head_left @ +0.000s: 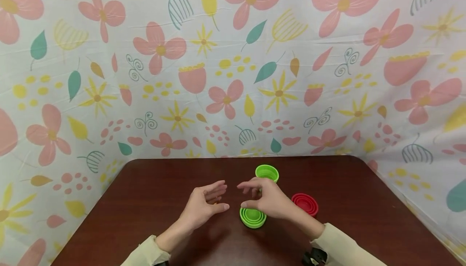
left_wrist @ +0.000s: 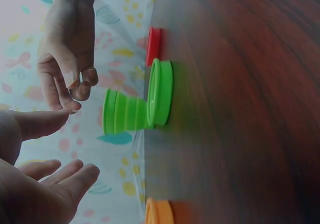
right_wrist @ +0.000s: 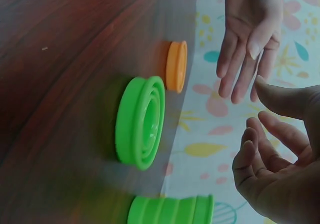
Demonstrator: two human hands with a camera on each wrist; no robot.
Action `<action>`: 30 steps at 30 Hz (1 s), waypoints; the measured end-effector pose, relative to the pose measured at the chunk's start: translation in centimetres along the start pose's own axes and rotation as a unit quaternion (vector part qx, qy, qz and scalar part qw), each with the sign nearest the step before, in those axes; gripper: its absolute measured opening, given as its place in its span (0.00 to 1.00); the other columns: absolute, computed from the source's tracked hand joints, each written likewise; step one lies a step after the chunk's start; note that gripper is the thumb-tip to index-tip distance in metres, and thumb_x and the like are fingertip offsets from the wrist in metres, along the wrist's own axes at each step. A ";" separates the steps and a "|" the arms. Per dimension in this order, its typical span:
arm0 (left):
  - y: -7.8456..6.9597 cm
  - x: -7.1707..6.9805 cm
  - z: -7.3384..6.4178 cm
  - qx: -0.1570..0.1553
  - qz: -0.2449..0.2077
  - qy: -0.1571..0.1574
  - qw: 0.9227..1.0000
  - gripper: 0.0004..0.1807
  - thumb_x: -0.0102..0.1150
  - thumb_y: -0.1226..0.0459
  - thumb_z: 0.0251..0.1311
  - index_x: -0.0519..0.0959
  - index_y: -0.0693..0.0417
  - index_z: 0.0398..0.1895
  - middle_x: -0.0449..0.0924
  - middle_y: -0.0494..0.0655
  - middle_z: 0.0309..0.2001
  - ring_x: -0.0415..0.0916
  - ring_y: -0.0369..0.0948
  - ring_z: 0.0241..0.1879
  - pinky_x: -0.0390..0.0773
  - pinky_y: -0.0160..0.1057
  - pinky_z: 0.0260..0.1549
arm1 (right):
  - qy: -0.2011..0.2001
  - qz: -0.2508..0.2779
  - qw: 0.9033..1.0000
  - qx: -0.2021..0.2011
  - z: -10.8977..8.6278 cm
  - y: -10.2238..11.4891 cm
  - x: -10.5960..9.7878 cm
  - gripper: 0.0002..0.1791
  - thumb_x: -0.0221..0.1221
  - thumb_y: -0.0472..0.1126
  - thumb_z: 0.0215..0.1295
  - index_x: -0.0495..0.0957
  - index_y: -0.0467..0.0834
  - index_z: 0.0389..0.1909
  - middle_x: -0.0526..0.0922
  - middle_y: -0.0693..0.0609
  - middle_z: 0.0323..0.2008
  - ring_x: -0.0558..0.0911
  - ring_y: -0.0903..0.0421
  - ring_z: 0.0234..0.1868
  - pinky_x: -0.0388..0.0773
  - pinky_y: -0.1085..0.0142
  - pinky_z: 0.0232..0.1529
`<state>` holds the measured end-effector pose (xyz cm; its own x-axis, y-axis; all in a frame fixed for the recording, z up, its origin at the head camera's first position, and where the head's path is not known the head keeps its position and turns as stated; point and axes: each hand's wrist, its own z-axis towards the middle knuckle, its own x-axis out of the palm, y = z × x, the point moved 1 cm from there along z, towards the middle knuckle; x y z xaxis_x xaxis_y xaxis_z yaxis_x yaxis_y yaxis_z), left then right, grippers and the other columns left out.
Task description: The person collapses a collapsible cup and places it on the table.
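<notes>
My left hand [head_left: 200, 205] hovers over the table with fingers extended and the thumb apart, holding nothing. Facing it, my right hand [head_left: 271, 199] is also raised, its fingers loosely bent around nothing. Below the right hand lies a collapsed green folding cup [head_left: 253, 218], with nested rings showing. Behind that hand stands an extended green folding cup [head_left: 267, 172], its ribbed wall plain in the left wrist view. A collapsed red folding cup [head_left: 305, 204] lies beside the right forearm. The collapsed orange folding cup [right_wrist: 176, 66] is mostly hidden behind my left hand in the head view.
The dark brown wooden table [head_left: 153, 193] has rounded far corners. A white cloth [head_left: 225, 136] printed with flowers and leaves hangs behind and along both sides of it.
</notes>
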<state>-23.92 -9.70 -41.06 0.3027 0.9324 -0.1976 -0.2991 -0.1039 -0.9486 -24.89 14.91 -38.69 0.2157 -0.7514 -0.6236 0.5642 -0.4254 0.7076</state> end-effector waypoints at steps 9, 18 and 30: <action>-0.2 1.9 0.7 -0.001 -0.022 0.009 1.000 0.36 0.74 0.74 0.60 0.73 0.65 0.73 0.80 0.62 0.64 0.78 0.55 0.65 0.77 0.52 0.65 | -0.062 0.009 0.998 0.007 -2.5 -1.9 -1.9 0.21 0.79 0.37 0.57 0.89 0.43 0.52 0.84 0.56 0.36 0.80 0.58 0.30 0.78 0.66 0.27; 1.2 3.1 2.6 -0.004 -0.003 0.014 1.000 0.37 0.76 0.70 0.61 0.74 0.59 0.74 0.81 0.57 0.64 0.78 0.54 0.65 0.78 0.52 0.64 | -0.102 -0.002 0.993 0.062 -4.0 -4.5 -4.9 0.26 0.80 0.38 0.55 0.87 0.38 0.55 0.84 0.51 0.38 0.81 0.56 0.31 0.80 0.66 0.31; 1.2 4.8 5.8 -0.002 0.019 0.014 1.000 0.39 0.77 0.69 0.59 0.74 0.57 0.74 0.81 0.57 0.64 0.77 0.59 0.65 0.77 0.57 0.63 | -0.125 0.003 0.989 0.084 -3.7 -6.4 -7.2 0.32 0.80 0.39 0.55 0.83 0.36 0.61 0.83 0.41 0.47 0.80 0.51 0.35 0.79 0.65 0.32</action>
<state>-28.06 -3.34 -41.74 0.3154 0.9179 -0.2409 -0.3084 -0.1409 -0.9408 -27.09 24.86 -39.95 0.0039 -0.8466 -0.5322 0.4190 -0.4818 0.7696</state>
